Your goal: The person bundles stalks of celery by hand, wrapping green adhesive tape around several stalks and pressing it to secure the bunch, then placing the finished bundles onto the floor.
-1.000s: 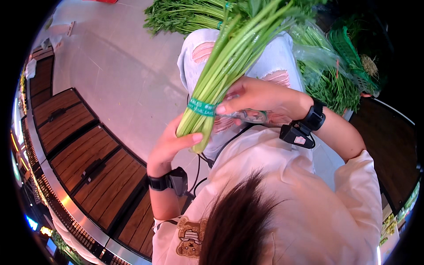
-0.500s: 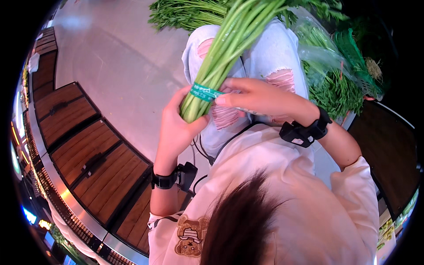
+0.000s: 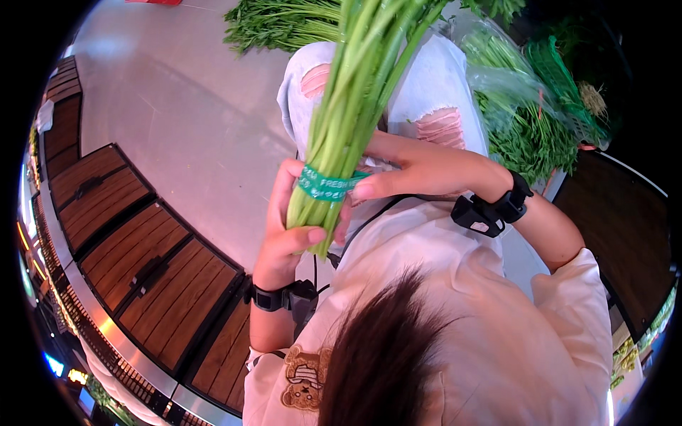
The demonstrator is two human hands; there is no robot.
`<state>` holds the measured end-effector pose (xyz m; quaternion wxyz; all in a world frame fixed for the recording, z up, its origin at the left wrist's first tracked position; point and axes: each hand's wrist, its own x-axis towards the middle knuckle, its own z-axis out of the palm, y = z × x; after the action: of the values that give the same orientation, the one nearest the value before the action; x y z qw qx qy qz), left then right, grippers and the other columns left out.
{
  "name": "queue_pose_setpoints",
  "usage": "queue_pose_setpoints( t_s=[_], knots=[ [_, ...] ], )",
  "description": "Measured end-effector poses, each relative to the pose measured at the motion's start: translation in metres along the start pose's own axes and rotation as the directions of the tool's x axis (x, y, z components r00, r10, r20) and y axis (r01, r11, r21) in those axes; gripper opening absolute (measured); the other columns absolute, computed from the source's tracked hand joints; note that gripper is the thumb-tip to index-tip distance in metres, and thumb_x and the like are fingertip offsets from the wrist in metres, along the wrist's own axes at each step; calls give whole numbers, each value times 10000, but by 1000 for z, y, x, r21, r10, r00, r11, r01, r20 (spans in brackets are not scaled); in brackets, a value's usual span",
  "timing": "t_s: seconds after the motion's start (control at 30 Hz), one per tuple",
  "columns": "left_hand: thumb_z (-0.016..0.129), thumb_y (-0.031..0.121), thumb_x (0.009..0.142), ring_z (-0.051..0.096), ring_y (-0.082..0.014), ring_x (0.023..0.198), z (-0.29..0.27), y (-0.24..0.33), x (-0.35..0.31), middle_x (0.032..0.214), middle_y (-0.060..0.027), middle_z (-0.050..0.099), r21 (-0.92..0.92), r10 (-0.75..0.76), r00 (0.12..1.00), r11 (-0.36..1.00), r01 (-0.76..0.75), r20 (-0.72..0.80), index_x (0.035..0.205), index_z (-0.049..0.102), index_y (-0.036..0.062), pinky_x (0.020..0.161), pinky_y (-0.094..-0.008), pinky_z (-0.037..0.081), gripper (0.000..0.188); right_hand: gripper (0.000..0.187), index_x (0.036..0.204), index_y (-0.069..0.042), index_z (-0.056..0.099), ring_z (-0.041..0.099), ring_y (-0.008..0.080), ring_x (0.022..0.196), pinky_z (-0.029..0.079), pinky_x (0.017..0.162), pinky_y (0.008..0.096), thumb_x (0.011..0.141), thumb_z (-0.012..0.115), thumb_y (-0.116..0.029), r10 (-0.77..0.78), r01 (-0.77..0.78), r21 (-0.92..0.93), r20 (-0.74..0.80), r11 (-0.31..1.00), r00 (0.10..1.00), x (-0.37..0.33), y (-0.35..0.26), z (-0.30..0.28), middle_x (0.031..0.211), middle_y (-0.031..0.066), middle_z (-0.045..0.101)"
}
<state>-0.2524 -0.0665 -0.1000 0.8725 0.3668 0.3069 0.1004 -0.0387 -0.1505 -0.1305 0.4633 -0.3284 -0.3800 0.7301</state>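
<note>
A bunch of long green celery stalks (image 3: pixel 353 106) stands tilted in front of me, leafy end away and cut ends toward me. Around its lower part runs a green printed tape band (image 3: pixel 321 184). My left hand (image 3: pixel 283 226) is wrapped round the cut ends from the left, its thumb across the front just below the band. At the band's right side my right hand (image 3: pixel 408 174) pinches the tape, thumb in front. Its other fingers are partly hidden behind the stalks.
More leafy celery (image 3: pixel 284 25) lies on the grey floor (image 3: pixel 185 135) ahead. To the right are bagged celery (image 3: pixel 508 71) and a green net or crate (image 3: pixel 550 71). Brown wooden cabinets (image 3: pixel 156 273) line the left. A dark panel (image 3: pixel 614 227) stands at right.
The celery bunch has come closer to me and stands a bit more upright. Both hands still hold it and the band. The whole view has shifted slightly.
</note>
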Motion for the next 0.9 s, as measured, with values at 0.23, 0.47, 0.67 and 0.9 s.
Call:
queue_pose_setpoints(
  t_s=[0.23,0.47,0.67,0.9],
  knots=[
    [736,157,674,615,-296,749,2,-5,2,1150,-225,504,-146,4,996,989,10,94,1146,312,110,558,-348,535,636,459,1305,-46,495,522,183,1134,400,989,315,903,653,-202,-199,195,-50,-70,979,978,3,6,3,1180,74,580],
    [700,177,770,620,-335,933,-2,5,0,1226,-220,483,158,-13,999,987,20,-45,1281,258,139,679,-406,545,677,414,1287,-38,500,554,151,1106,439,960,294,914,630,-162,135,-137,296,26,945,990,8,8,0,1195,71,593],
    [775,200,757,651,-240,938,33,15,6,1129,-146,630,980,266,959,191,48,-99,1326,384,37,790,-362,521,709,422,1273,2,493,601,159,997,501,883,306,904,637,-145,-18,47,109,-255,993,967,20,34,11,1120,93,612],
    [767,109,731,599,-112,912,1,0,21,1037,-70,636,620,89,976,783,53,-196,1211,526,-21,807,-290,497,552,414,1199,-4,505,601,151,833,506,731,299,898,635,-258,100,-174,-240,-292,955,951,4,35,11,949,94,622]
  ],
)
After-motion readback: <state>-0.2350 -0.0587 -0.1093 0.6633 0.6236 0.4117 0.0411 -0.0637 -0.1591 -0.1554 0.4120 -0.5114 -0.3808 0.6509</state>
